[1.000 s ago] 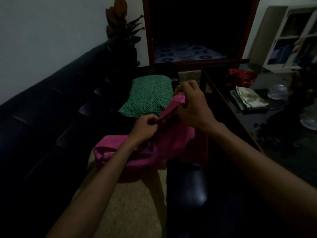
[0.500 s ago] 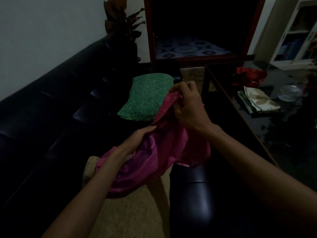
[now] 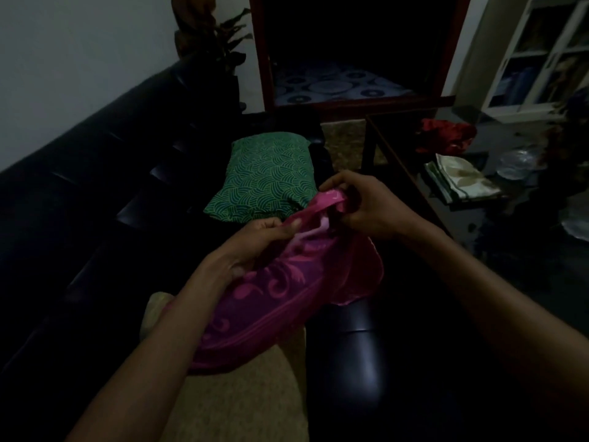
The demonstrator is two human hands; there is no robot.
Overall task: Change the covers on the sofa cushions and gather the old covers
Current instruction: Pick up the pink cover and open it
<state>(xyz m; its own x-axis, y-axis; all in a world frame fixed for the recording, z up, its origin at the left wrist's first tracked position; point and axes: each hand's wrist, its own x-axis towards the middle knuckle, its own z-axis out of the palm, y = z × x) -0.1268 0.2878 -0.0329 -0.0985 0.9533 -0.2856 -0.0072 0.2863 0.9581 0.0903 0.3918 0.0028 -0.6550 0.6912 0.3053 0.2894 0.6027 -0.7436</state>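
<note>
The pink cover (image 3: pixel 280 291) lies over the sofa arm (image 3: pixel 347 349), its long axis running from near-left up to far-right. The right hand (image 3: pixel 360 208) pinches its far end; the left hand (image 3: pixel 255 247), nearer, grips the edge just below. The opening is hidden in dim folds. Beyond it lies the green cushion (image 3: pixel 267 177).

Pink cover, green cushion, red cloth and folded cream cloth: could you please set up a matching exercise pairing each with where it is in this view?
Things:
1. pink cover
2. green cushion
3. red cloth
4. folded cream cloth

Places:
A. lying on the dark sofa seat
B. at the far end of the glass table
C. gripped by the left hand and right hand
D. on the glass table, nearer than the red bundle

Pairs: 1-C, 2-A, 3-B, 4-D
</note>
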